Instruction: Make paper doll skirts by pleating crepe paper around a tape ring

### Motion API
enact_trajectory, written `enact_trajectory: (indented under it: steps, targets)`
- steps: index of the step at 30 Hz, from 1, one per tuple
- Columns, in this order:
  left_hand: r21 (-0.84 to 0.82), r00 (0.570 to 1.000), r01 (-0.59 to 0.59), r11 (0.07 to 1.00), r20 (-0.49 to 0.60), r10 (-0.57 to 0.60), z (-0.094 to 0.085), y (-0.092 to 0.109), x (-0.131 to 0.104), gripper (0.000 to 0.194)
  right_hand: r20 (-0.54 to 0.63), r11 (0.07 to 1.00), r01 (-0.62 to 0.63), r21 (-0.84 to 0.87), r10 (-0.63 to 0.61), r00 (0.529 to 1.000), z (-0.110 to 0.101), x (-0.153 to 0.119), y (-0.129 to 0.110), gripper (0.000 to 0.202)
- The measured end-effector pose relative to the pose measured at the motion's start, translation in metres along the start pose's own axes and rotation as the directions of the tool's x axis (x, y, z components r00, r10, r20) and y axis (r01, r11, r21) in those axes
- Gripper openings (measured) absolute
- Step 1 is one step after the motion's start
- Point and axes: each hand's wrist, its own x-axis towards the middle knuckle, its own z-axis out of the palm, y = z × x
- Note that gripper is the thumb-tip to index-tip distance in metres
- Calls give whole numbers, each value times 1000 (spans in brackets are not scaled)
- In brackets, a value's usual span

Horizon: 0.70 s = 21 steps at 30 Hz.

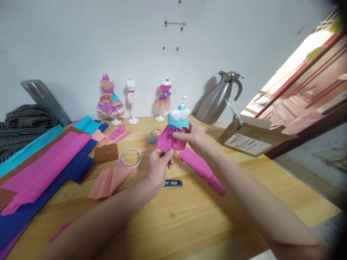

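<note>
A small white mannequin [179,114] wears a turquoise paper band [177,123] and a gathered pink paper skirt [170,141]. My right hand [193,134] wraps round its waist from the right, thumb across the front. Below it, my left hand [160,160] pinches the hem of the skirt between thumb and fingers. The mannequin's lower stand is hidden. Under the hands lie a blue thread snipper or cutter [173,183] and a folded strip of pink crepe paper [202,169].
Crepe paper sheets [48,159] cover the left side. A tape roll [129,158] lies by peach paper [108,180]. Dressed mannequins [110,99] stand along the wall, with a bare one [131,95]. A steel jug [218,97] and cardboard box [252,135] are at right.
</note>
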Motion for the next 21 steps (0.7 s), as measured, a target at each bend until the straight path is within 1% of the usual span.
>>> enact_trajectory:
  steps: [3,6,12,15,18,21]
  targets:
    - [-3,1000,-2,1000,4,2,-1,-1,1,31,-21,1000,-18,12,18,1000,1,6,2,30]
    - [-9,1000,9,1000,13,-8,-3,-2,1,31,-13,1000,-14,21,14,1000,-1,8,3,31]
    - [-21,998,48,999,36,-47,-3,1,-3,30,109,999,-22,30,19,994,-7,8,-4,37]
    - [-9,997,70,997,34,-70,-4,1,-5,27,157,995,-67,77,54,986,-15,9,-6,41]
    - [12,997,75,997,18,-76,-7,-1,-4,23,158,989,-109,104,92,983,-25,9,3,44]
    - [43,998,63,997,-23,-62,-13,-5,0,18,98,989,-123,78,115,988,-30,7,23,47]
